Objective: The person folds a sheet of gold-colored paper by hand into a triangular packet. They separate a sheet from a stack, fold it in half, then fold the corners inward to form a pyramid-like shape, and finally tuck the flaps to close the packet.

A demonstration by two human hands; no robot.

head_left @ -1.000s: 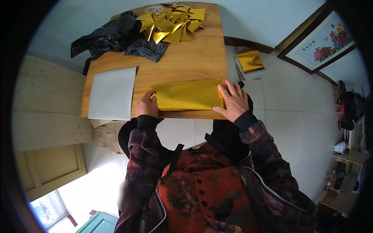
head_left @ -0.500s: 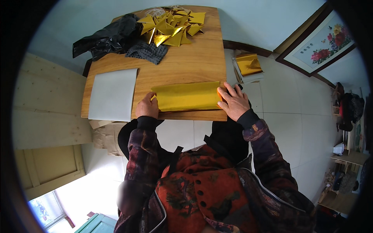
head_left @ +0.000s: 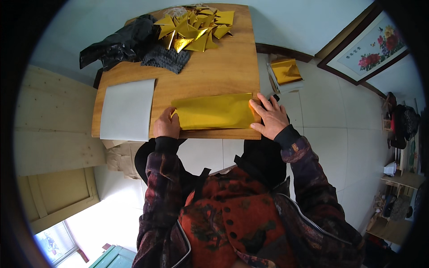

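I see a dark purple-and-maroon plaid jacket (head_left: 315, 187) with an unfastened silver-toothed zipper (head_left: 308, 215), black fabric cuffs (head_left: 287, 136), a rust-red, dark-patterned top (head_left: 203, 219) with round dark buttons (head_left: 227, 209), and black legwear (head_left: 268, 158).

A home room, framed flower picture (head_left: 371, 50), wooden table (head_left: 219, 73), tiled floor (head_left: 321, 156), shelves (head_left: 405, 179) perhaps holding shoes (head_left: 389, 206)

Left grip (head_left: 166, 125) partly hidden beside the gold sheet (head_left: 213, 111), teal furniture (head_left: 114, 257) incomplete at the lower edge.
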